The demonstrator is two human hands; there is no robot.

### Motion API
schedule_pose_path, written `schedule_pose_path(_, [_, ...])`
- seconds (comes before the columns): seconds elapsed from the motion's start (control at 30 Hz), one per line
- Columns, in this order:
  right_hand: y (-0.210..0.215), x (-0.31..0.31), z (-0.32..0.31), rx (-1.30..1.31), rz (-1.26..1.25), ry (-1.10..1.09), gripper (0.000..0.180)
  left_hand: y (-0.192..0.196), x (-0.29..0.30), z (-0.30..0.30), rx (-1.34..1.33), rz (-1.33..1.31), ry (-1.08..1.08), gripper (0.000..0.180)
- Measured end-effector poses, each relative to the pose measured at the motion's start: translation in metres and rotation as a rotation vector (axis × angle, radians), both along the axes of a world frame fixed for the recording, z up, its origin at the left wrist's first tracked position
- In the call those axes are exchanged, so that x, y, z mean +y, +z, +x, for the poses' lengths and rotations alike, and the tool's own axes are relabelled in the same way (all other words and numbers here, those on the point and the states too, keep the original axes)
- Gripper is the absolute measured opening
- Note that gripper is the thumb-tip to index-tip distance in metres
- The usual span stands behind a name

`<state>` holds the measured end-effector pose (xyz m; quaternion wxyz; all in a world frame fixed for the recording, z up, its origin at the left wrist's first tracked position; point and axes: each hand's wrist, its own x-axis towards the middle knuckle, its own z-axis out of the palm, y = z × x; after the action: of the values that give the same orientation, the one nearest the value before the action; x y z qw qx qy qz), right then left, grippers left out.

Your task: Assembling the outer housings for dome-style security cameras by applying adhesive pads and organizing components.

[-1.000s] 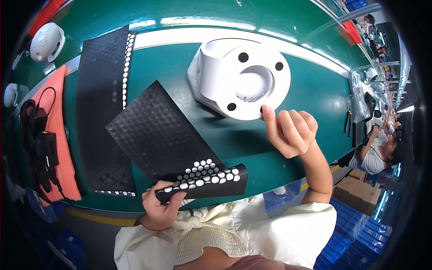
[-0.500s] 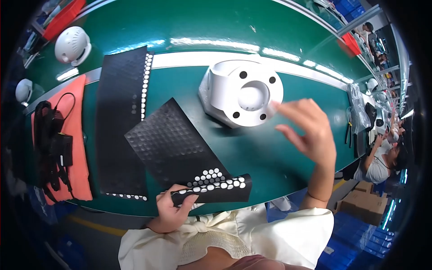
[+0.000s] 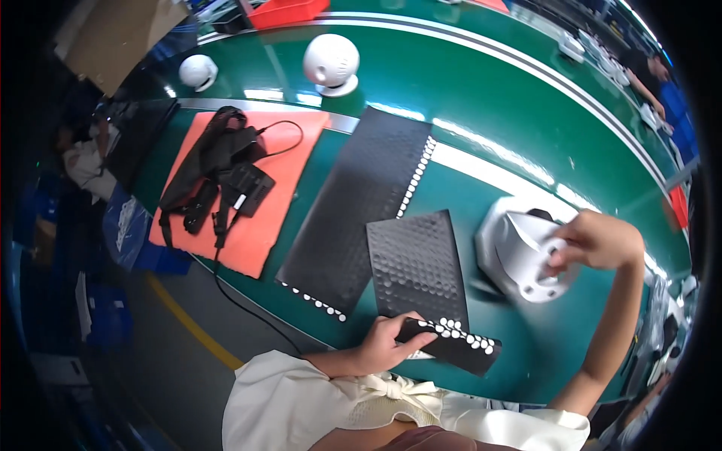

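Around the lower middle of the frame, our left hand [image 3: 395, 342] has a narrow grip on the black dotted sheet [image 3: 417, 259], thumb on top, right at the folded-over end where the white dots [image 3: 481, 343] cluster. The rest of that sheet runs up toward the middle of the frame, flat on the green table [image 3: 519, 361]. Over at right of centre sits the white housing [image 3: 515, 248], tilted so we get a curved side and part of a face with holes. Our right hand [image 3: 602, 242] is up against that face from the right, fingers curled in and thumb close to them, but it's a bit blurry, so we honestly can't make out whether it's pinching anything. Left of centre we've got a longer black sheet [image 3: 353, 203] lying at a slant, white dots down its right edge and along its bottom. Further left, a salmon cloth [image 3: 274, 207] carries a tangle of black cables and a black adapter [image 3: 252, 183]. Label-wise, the adapter shows a small white patch, too tiny for us to read or even call a sticker. Two round white devices [image 3: 331, 64] stand toward the upper left, near a red bin [image 3: 289, 11].
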<state>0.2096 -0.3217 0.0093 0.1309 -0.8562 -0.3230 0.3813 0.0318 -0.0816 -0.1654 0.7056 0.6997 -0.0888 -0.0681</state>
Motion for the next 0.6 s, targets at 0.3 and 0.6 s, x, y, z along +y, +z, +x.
schedule_pose_path(0.3, [-0.113,-0.015,0.082,-1.113,0.507,-0.36,0.017,-0.001,0.009,-0.003,0.004,-0.09,0.07,0.009])
schedule_pose_path(0.6, [-0.24,-0.08,0.165,-1.076,0.085,-0.501,0.03,-0.003,0.008,-0.004,0.051,-0.008,0.078,0.012])
